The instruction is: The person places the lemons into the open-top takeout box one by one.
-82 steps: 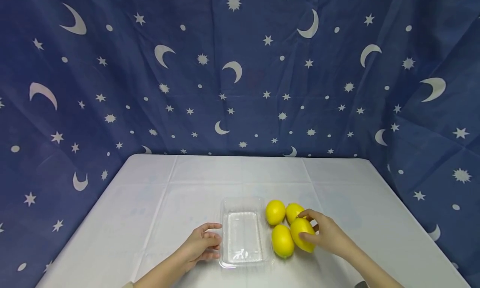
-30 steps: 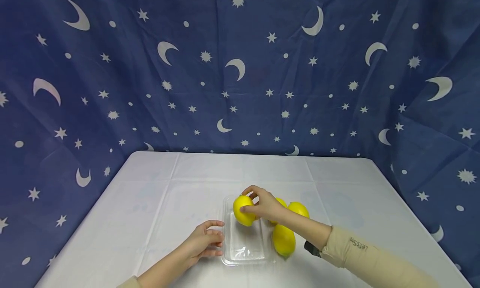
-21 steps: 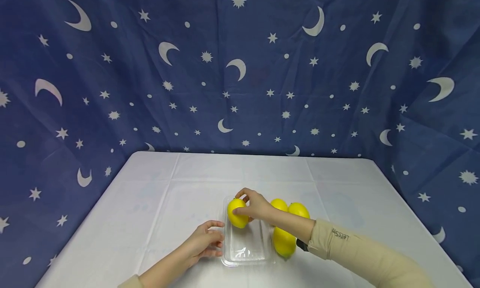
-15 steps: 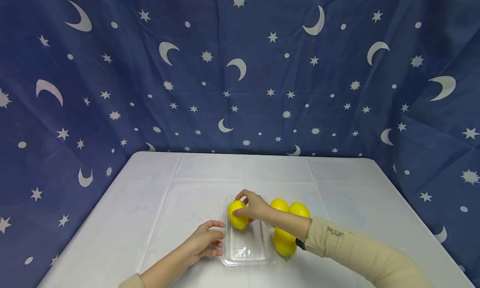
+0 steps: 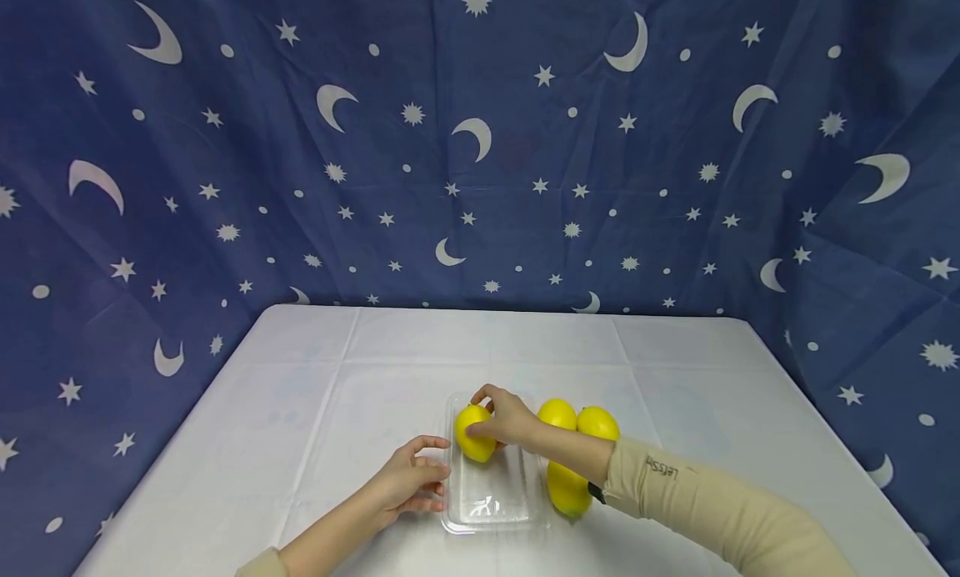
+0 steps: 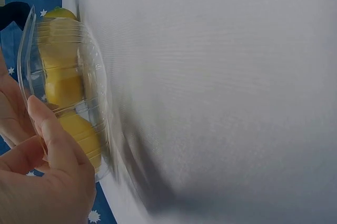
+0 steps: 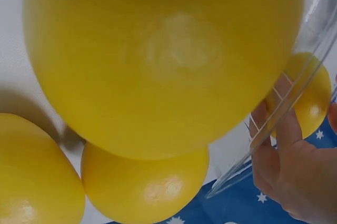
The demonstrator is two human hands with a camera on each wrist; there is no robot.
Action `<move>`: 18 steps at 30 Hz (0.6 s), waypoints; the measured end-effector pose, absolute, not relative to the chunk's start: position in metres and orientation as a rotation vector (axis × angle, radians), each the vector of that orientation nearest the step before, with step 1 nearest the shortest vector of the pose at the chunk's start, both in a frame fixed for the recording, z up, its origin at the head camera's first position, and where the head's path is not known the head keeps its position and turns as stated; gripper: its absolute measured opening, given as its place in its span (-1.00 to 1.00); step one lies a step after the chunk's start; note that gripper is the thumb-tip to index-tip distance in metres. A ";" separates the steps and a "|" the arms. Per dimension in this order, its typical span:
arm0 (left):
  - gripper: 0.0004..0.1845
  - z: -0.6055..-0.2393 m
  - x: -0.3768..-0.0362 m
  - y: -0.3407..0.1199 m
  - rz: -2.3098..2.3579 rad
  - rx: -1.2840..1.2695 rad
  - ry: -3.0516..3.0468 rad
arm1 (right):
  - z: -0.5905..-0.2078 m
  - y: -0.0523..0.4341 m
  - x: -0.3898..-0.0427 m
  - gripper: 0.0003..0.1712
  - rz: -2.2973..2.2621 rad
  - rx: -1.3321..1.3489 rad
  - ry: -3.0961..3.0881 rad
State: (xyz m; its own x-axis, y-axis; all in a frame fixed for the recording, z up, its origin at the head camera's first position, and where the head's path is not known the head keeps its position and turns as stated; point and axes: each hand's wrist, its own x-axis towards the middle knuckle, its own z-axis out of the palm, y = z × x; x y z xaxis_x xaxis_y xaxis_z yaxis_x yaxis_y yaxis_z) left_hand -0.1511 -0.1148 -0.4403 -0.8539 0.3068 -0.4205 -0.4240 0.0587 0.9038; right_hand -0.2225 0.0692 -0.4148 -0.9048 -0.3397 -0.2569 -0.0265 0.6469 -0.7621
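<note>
In the head view, a clear plastic box (image 5: 489, 498) stands open on the white table. My right hand (image 5: 510, 418) reaches into its far left part and holds a yellow lemon (image 5: 472, 435) between thumb and fingers. In the right wrist view that held lemon (image 7: 315, 103) shows past the box rim. My left hand (image 5: 408, 481) lies along the box's left side, fingertips touching the rim and fingers fairly straight. Right of the box sit three more lemons: a far left one (image 5: 557, 412), a far right one (image 5: 597, 421) and a near one (image 5: 567, 489), partly covered by my right forearm.
A white cloth (image 5: 390, 368) covers the table. Dark blue fabric with moons and stars (image 5: 517, 168) hangs behind and beside it. My right sleeve (image 5: 697, 494) crosses above the table's right part.
My right hand has lifted one lemon from the group and carried it left into the box. Lately it has lowered slightly. My left hand has stayed at the box's left side.
</note>
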 end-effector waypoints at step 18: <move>-0.45 -0.444 -0.153 -0.114 1.863 -0.141 1.828 | -0.410 0.082 -0.225 -0.60 -1.196 -0.372 2.504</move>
State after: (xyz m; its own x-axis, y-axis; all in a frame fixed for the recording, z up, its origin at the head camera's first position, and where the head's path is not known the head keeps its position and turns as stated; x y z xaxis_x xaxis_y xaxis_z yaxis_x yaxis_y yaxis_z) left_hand -0.1526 -0.1142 -0.4437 -0.8585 0.2889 -0.4238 -0.4291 0.0479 0.9020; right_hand -0.2247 0.0819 -0.4097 -0.9079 -0.3738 -0.1897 -0.0875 0.6114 -0.7865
